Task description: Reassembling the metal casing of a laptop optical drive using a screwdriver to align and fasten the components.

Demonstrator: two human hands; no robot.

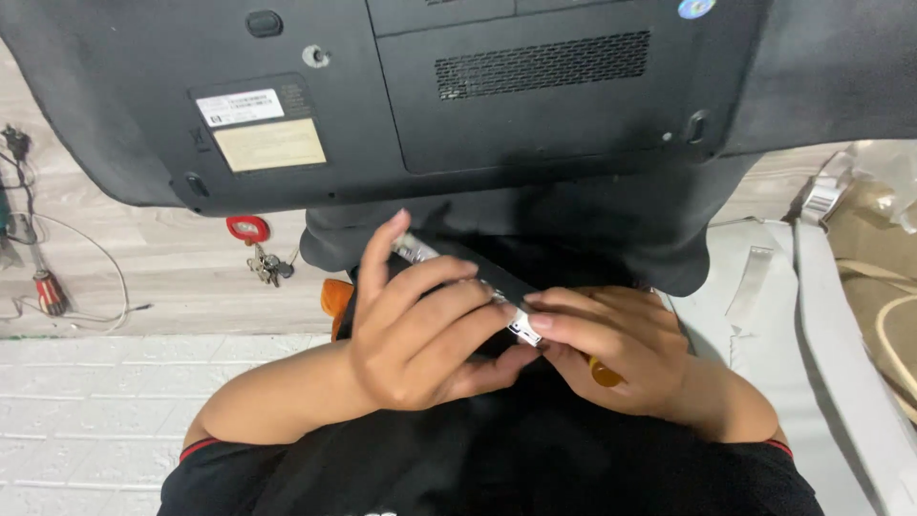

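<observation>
A flat black drive module [497,277] with silver metal brackets at its ends is held in front of my body. My left hand [420,330] wraps over it from the left, fingers curled across its top. My right hand [621,349] pinches the silver bracket at its near end and also holds a tool with an amber handle [604,373] in the palm. Above both hands lies a black laptop [382,86] turned upside down, its underside with vent grille, labels and access covers facing me.
A bunch of keys with a red tag [258,248] lies on the wooden floor at left, near a red-handled screwdriver [48,291] and grey wires. An orange handle [334,298] peeks out behind my left wrist. Grey foam and cardboard packaging [821,315] sits at right.
</observation>
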